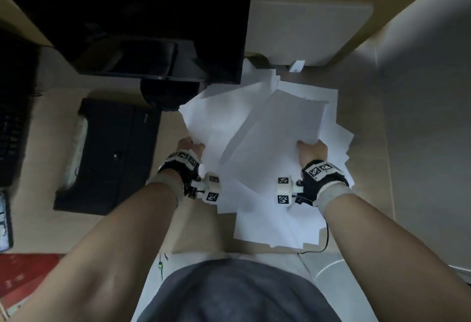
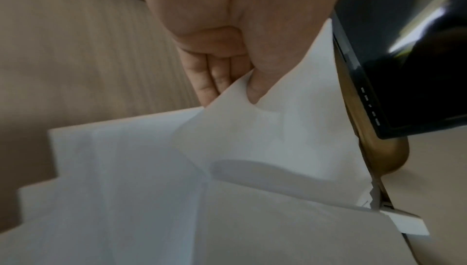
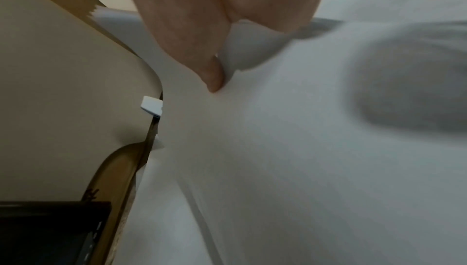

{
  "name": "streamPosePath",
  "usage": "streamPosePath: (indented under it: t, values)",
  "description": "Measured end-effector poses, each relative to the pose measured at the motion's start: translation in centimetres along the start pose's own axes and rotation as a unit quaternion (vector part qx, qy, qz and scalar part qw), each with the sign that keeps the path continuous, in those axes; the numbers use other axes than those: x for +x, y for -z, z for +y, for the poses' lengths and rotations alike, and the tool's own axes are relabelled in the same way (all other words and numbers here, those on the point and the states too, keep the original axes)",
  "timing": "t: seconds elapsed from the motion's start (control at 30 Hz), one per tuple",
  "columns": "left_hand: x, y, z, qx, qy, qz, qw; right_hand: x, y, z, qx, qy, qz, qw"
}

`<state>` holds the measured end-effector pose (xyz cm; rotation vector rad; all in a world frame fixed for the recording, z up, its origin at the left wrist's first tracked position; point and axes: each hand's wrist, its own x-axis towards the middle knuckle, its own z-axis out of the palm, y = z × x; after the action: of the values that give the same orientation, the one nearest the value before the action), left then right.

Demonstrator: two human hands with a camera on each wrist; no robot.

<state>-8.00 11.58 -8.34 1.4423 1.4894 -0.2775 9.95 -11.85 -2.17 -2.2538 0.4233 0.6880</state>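
Both forearms stretch forward over the counter (image 1: 76,230), wrists level and set apart. The left hand (image 1: 191,147) pinches the near corner of the white paper sheets (image 1: 267,130), thumb on top and fingers curled beneath. The right hand (image 1: 312,152) grips the near edge of a thicker bundle of them. Its thumb presses down on top, and its other fingers are hidden under the paper. The held sheets bow upward between the two hands. More sheets lie fanned untidily on the counter beneath, reaching from the near edge to the back.

A black box (image 1: 114,153) lies left of the left hand; what it holds cannot be made out. A black monitor (image 1: 153,16) overhangs the far left of the paper, its round foot touching the sheets. A small white block (image 1: 297,66) stands just behind the pile, and a keyboard (image 1: 15,107) lies at the far left.
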Motion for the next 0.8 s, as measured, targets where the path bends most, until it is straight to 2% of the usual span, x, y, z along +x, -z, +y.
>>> streamPosePath:
  t: [0.1,0.23,0.27,0.3,0.37,0.4,0.47,0.57,0.63,0.77,0.8]
  values:
    - [-3.4,-2.0,-1.6,-0.028,0.026,-0.017,0.999,0.0,2.8,1.5,-0.019,0.017,0.019,0.999]
    - [-8.1,-6.4,-4.3,-0.017,0.041,-0.009,0.999,0.6,7.3,4.5,-0.046,0.001,0.054,0.997]
    - [-9.0,-7.1,-4.8,-0.023,0.049,-0.040,0.998,0.9,8.3,5.3,-0.046,-0.006,0.059,0.997]
    - [-10.1,-8.2,-5.4,0.019,0.053,-0.073,0.996,1.2,9.2,6.1,-0.040,-0.011,0.059,0.997]
    - [-12.4,-9.7,-5.8,-0.011,0.077,-0.133,0.988,1.6,10.6,7.5,-0.025,-0.009,0.053,0.998]
    - [-14.1,-10.6,-5.9,0.010,0.057,-0.150,0.987,1.7,11.2,8.1,-0.018,-0.006,0.050,0.999]
    - [-16.3,-12.4,-6.1,-0.038,0.118,-0.174,0.977,1.7,11.9,9.2,0.000,-0.004,0.045,0.999]
    - [-18.7,-12.8,-6.2,-0.018,0.140,-0.216,0.966,0.8,12.0,9.7,0.014,-0.005,0.038,0.999]
    - [-19.2,-11.8,-6.1,-0.027,0.154,-0.185,0.970,0.2,11.4,9.7,0.028,-0.005,0.017,0.999]
    - [-17.7,-9.3,-5.4,-0.175,0.111,-0.094,0.974,-1.0,9.6,9.3,0.055,0.004,-0.010,0.998]
    - [-17.0,-8.8,-5.1,-0.176,0.105,-0.077,0.976,-1.2,9.0,9.3,0.062,0.005,-0.015,0.998]
